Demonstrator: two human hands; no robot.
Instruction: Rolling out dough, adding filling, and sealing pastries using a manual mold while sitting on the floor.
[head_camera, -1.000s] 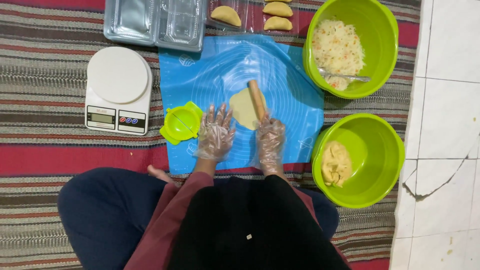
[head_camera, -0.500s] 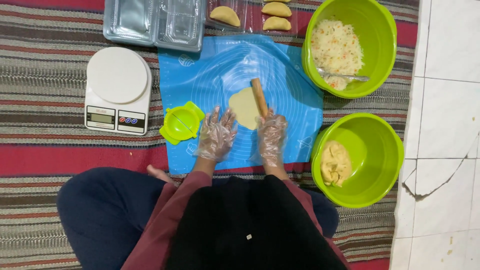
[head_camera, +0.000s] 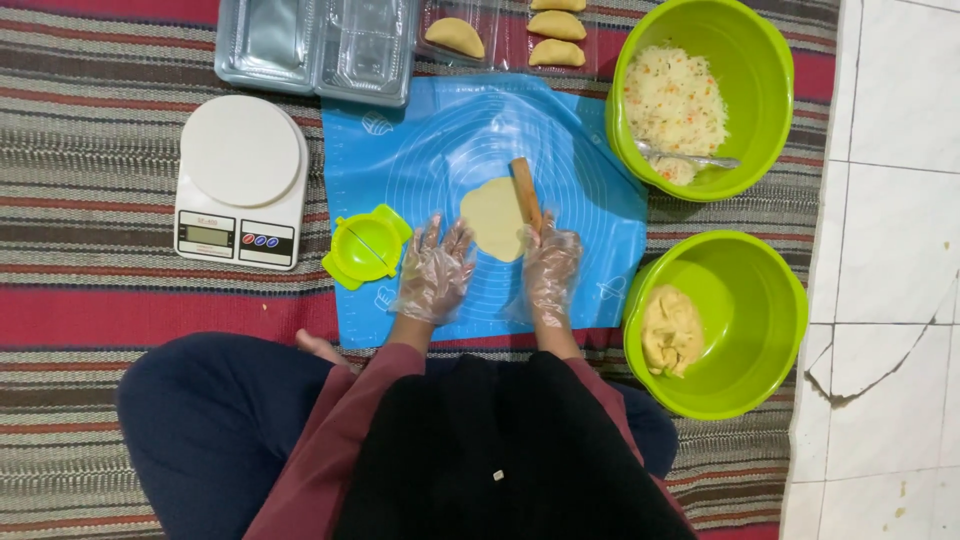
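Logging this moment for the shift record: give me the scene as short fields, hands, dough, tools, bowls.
left hand: gloved, flat on blue mat, beside dough disc
right hand: gloved, on wooden rolling pin lying across the disc
left of mat: green press mould, white scale
bowls: filling bowl with spoon; dough bowl
top: folded pastries

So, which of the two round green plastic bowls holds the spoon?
The upper green bowl, with the rice filling and metal spoon; the lower one holds only dough.
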